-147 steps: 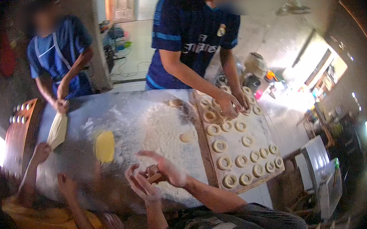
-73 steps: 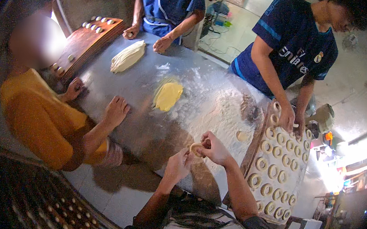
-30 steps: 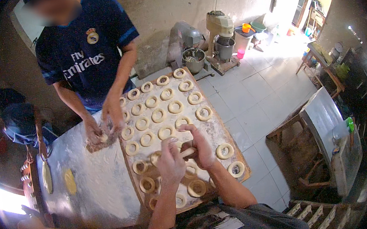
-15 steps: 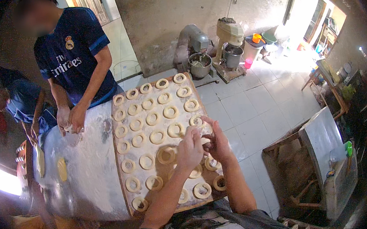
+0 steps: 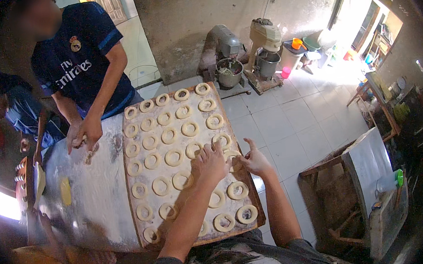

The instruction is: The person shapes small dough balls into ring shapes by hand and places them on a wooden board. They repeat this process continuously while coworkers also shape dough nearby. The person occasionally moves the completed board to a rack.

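Note:
A ring of pale dough (image 5: 233, 156) is between my two hands over the right side of a floured wooden board (image 5: 149, 192). My left hand (image 5: 213, 163) is open, its fingers stretched out at the left of this ring. My right hand (image 5: 256, 160) has its index finger raised apart and its other fingertips at the ring's right edge. Several more dough rings (image 5: 173, 158) lie in rows across the board. My left forearm hides some of those near me.
A metal table (image 5: 101, 192) dusted with flour adjoins the board on the left, with a flat dough piece (image 5: 66, 191) on it. A co-worker (image 5: 84, 57) handles dough there; another person (image 5: 26, 110) is further left. Two mixers (image 5: 228, 55) stand by the wall. A table (image 5: 371, 173) is at right.
My hands have moved apart; the dough ring they held together has come down to the board between them. The view has shifted slightly, and the co-worker's hands still work dough.

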A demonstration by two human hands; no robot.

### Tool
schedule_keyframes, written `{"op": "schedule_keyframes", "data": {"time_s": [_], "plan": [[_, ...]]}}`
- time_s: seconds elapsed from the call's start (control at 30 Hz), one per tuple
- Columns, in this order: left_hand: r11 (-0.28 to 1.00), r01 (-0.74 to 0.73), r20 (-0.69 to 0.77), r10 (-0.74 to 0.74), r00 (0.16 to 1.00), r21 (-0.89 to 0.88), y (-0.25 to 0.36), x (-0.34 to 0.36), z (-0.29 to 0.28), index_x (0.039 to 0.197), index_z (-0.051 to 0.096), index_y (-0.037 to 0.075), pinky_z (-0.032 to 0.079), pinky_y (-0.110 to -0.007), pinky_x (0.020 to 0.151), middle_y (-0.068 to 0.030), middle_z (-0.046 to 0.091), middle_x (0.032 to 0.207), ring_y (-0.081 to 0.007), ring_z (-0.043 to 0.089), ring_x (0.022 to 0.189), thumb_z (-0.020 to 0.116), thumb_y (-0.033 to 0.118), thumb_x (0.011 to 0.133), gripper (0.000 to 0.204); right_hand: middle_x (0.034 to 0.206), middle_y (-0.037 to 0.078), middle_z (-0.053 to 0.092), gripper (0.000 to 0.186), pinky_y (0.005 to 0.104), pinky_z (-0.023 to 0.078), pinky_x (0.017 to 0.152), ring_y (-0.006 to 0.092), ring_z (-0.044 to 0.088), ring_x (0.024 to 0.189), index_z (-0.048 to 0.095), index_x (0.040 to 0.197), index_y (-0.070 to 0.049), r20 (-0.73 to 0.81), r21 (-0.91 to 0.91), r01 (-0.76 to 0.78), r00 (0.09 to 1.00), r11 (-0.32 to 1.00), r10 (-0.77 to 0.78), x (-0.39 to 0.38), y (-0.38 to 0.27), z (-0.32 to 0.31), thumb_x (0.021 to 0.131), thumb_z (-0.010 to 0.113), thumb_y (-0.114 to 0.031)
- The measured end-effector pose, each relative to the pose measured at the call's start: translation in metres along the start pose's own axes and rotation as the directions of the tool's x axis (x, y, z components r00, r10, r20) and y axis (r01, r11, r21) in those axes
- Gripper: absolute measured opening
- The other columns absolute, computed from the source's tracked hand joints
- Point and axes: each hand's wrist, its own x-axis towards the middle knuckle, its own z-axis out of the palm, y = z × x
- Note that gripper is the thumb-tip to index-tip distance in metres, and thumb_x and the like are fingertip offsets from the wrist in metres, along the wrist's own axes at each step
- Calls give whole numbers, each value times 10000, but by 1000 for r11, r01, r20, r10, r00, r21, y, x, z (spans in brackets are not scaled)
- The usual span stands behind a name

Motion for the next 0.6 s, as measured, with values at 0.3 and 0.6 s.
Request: {"op": "schedule_keyframes", "data": {"time_s": [0.3,0.6], "plan": [[995,-9,-10,8,1000,-95,0,-7,1,1448,301,68,371,-558,1000,-291,460,1284,-474,481,1182,718,397,826,817,1111,270,639,917,453,503,906,411,657,948,133,1527,-74,-123,-42,66,990,997,-70,1,11,13,858,701,-341],[692,222,-63,-361,930,-686,-100,-174,-42,1263,552,7,477,-404,928,-203,600,1152,-304,596,1098,679,176,879,437,997,208,663,645,408,522,813,298,676,903,312,1474,-96,-186,137,49,982,989,-23,-107,88,9,952,601,-341]]}}
